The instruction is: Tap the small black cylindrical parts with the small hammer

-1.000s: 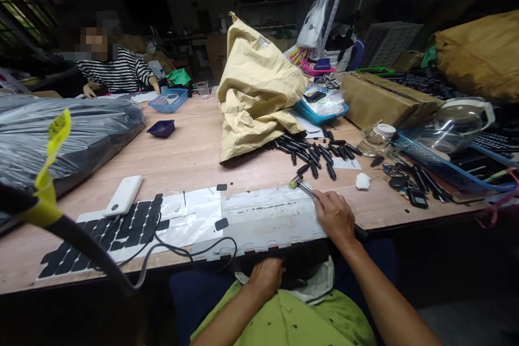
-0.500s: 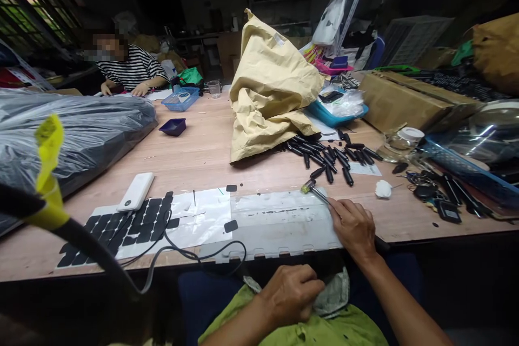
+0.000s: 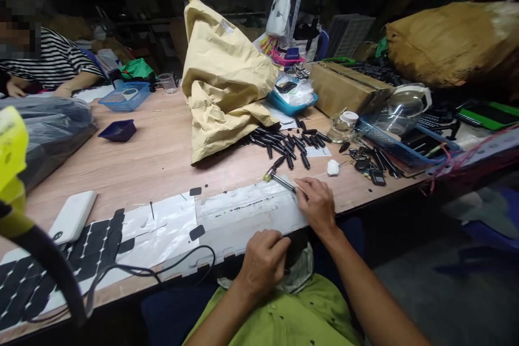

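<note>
My right hand (image 3: 318,206) is closed around the dark handle end of a small hammer (image 3: 284,182) with a metal shaft and a yellowish head. The hammer rests low over the right end of a whitish, scuffed plastic sheet (image 3: 247,216) along the table's front edge. My left hand (image 3: 265,259) is curled into a fist in front of the table edge, above my lap. Whatever its fingers may hold is hidden. Just beyond the hammer lies a pile of black pen-like tubes (image 3: 290,143).
A large tan paper bag (image 3: 227,81) stands mid-table. To the left are a white power bank (image 3: 75,216), black stickers (image 3: 89,248), a cable (image 3: 178,262) and a dark blue tray (image 3: 117,130). Keys (image 3: 363,163) and a blue basket (image 3: 409,143) lie right. A person in stripes (image 3: 67,57) sits far left.
My view has swung to the right, showing more of the table's right side. My left fist has come up closer to the table edge. The right hand still grips the hammer.
</note>
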`<action>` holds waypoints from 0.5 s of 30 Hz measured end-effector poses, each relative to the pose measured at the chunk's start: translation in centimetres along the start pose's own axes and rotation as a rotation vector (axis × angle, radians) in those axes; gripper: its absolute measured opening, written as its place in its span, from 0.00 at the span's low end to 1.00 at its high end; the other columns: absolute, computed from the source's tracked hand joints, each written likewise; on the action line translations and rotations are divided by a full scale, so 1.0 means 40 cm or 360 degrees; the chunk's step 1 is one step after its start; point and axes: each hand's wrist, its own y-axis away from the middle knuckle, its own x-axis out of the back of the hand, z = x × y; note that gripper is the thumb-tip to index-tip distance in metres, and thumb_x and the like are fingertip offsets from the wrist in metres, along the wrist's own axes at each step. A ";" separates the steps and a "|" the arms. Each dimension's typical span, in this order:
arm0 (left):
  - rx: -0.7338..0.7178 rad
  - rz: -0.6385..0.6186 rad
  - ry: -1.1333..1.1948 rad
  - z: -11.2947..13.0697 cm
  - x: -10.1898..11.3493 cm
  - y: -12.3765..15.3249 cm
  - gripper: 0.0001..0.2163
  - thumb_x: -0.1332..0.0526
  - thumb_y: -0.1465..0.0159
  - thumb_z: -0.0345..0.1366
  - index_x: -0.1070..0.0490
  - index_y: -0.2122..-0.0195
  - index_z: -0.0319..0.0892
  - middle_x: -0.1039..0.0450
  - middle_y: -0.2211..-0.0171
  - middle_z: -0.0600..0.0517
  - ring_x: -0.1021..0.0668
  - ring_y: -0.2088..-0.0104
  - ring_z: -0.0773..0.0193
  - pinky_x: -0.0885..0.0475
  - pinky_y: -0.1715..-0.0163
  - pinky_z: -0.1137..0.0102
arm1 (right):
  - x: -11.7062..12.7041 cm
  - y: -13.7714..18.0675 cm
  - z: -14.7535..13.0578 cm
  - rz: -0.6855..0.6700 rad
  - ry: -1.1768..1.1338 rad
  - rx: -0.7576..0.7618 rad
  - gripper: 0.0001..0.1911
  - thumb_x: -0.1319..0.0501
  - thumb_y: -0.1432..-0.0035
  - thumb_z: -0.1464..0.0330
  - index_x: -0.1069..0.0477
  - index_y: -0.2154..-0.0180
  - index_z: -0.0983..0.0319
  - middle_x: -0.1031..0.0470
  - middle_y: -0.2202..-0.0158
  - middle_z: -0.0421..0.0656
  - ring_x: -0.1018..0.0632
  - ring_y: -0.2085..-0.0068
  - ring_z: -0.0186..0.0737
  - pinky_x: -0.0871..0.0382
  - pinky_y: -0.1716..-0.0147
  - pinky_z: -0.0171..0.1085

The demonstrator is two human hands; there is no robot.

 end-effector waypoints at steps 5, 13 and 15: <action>0.0183 0.0105 -0.0130 -0.030 0.004 -0.017 0.09 0.44 0.33 0.29 0.24 0.61 0.44 0.26 0.65 0.47 0.26 0.65 0.61 0.31 0.66 0.66 | 0.129 0.050 0.144 0.0413 0.0014 -0.0455 0.16 0.47 0.35 0.65 0.21 0.56 0.60 0.23 0.60 0.52 0.24 0.56 0.51 0.32 0.51 0.51; 0.0262 -0.0007 -0.0420 -0.029 -0.011 -0.015 0.07 0.40 0.32 0.38 0.25 0.57 0.46 0.25 0.61 0.46 0.26 0.57 0.55 0.31 0.57 0.61 | 0.132 0.250 0.397 0.0292 0.0098 -0.1355 0.18 0.43 0.42 0.60 0.21 0.61 0.65 0.28 0.75 0.44 0.28 0.75 0.43 0.31 0.73 0.43; 0.0271 -0.0004 -0.0482 -0.023 -0.011 -0.015 0.08 0.40 0.32 0.39 0.25 0.56 0.45 0.24 0.61 0.46 0.26 0.58 0.55 0.31 0.57 0.61 | 0.103 0.262 0.409 -0.0020 0.0014 -0.1223 0.17 0.41 0.39 0.59 0.22 0.61 0.66 0.26 0.74 0.44 0.26 0.72 0.43 0.30 0.73 0.41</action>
